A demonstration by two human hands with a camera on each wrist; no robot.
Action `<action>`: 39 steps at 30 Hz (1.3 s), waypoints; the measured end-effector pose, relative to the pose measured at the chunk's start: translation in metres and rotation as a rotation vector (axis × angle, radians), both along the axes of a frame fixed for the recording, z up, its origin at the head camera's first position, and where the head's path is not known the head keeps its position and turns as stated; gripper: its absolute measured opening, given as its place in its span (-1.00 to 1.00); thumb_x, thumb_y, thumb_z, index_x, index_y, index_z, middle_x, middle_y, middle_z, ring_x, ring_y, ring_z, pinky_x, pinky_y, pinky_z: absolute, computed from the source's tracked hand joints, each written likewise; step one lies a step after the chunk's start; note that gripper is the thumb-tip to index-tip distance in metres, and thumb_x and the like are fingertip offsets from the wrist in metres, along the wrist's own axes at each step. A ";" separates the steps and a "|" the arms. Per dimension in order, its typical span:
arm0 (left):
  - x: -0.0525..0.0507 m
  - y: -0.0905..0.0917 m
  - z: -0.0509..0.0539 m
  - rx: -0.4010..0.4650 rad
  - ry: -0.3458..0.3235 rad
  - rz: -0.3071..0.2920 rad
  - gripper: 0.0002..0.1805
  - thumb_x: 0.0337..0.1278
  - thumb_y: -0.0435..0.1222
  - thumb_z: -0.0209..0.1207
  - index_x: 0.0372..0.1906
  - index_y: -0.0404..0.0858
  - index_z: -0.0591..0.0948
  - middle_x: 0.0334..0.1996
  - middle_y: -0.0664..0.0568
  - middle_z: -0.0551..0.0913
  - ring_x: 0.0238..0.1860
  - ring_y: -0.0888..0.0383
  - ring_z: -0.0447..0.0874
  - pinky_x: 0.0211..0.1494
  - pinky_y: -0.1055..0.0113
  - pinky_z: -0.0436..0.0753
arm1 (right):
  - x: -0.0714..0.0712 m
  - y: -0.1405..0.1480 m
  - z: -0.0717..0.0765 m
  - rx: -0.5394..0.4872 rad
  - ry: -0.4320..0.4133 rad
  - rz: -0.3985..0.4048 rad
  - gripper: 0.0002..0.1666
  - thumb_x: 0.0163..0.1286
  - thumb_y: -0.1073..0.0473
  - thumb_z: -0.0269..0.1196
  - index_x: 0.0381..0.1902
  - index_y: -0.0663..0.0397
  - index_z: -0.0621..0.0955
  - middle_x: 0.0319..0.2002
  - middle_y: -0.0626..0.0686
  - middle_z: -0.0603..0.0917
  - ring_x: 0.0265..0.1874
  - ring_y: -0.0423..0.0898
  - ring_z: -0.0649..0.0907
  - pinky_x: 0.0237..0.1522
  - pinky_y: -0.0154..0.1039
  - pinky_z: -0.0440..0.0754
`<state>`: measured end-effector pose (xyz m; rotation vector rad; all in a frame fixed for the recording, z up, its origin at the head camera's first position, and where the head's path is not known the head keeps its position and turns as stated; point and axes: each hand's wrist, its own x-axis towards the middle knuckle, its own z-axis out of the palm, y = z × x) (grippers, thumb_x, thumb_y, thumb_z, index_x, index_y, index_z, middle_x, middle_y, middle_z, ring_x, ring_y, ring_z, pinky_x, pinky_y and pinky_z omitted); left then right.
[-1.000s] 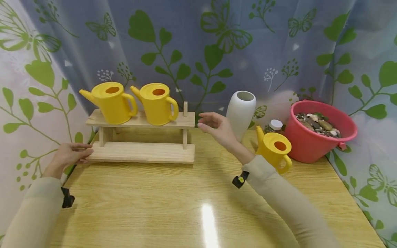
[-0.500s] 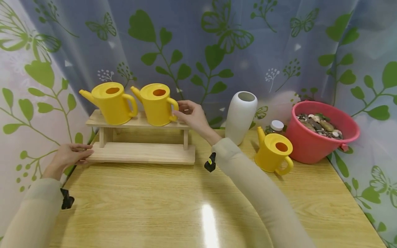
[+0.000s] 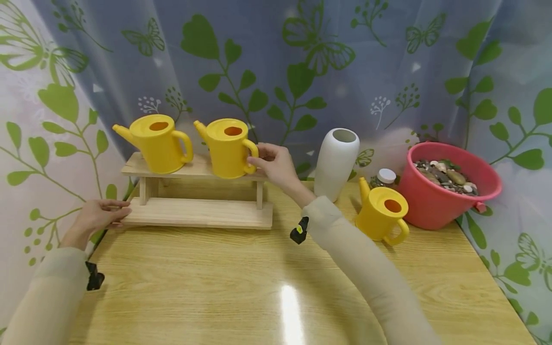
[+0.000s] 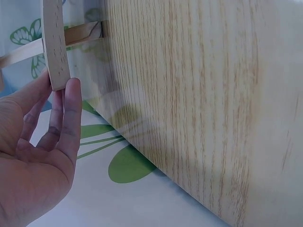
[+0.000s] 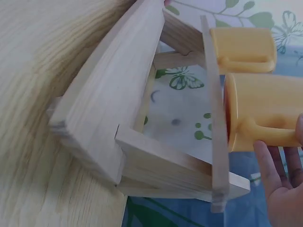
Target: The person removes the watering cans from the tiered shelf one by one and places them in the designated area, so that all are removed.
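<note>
At the left end of a two-tier wooden plant stand (image 3: 202,212), my left hand (image 3: 92,218) pinches the end of the lower board (image 4: 56,61) between thumb and fingers. My right hand (image 3: 278,165) grips the handle of a yellow watering can (image 3: 227,153) at the upper board's right part. The can is upright, spout to the left; whether its base touches the board or is just above it, I cannot tell. A second yellow watering can (image 3: 160,148) stands on the upper board's left half. In the right wrist view, the right fingers (image 5: 267,165) meet the can's handle.
Right of the stand are a white vase (image 3: 336,165), a third yellow watering can (image 3: 381,213), a white-lidded jar (image 3: 385,176) and a pink bucket (image 3: 435,206) of pebbles. They stand on a wooden table (image 3: 207,282), with a patterned curtain (image 3: 258,57) behind.
My right hand has moved left from beside the vase and taken hold of the right-hand watering can's handle. That can has shifted a little to the right. My left hand has stayed on the stand.
</note>
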<state>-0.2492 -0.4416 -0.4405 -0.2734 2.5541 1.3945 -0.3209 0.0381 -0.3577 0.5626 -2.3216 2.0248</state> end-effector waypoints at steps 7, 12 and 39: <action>-0.001 0.000 0.000 -0.001 0.010 -0.008 -0.27 0.51 -0.16 0.26 0.47 -0.62 0.36 -0.40 0.42 0.69 -0.35 0.39 0.73 -0.11 0.31 0.91 | 0.026 0.041 0.007 -0.018 0.060 -0.042 -0.62 0.42 0.27 0.43 0.14 0.31 0.72 -0.10 0.16 0.79 -0.20 -0.16 0.80 -0.07 -0.09 0.91; -0.002 -0.002 0.000 -0.007 0.006 -0.009 -0.27 0.52 -0.16 0.24 0.48 -0.62 0.35 -0.40 0.42 0.70 -0.35 0.38 0.73 -0.11 0.30 0.91 | 0.050 0.077 0.008 -0.043 0.089 -0.070 -0.63 0.42 0.32 0.41 0.13 0.40 0.70 -0.22 -0.06 0.76 -0.24 -0.22 0.77 -0.13 -0.25 0.91; -0.003 0.000 -0.002 -0.021 0.024 -0.022 -0.32 0.51 -0.21 0.26 0.43 -0.64 0.40 -0.41 0.33 0.71 -0.40 0.32 0.76 -0.14 0.28 0.91 | 0.137 0.155 -0.098 0.065 -0.147 -0.207 -0.65 0.38 0.34 0.44 0.06 0.45 0.71 -0.15 0.19 0.79 -0.26 -0.27 0.77 -0.18 -0.35 0.88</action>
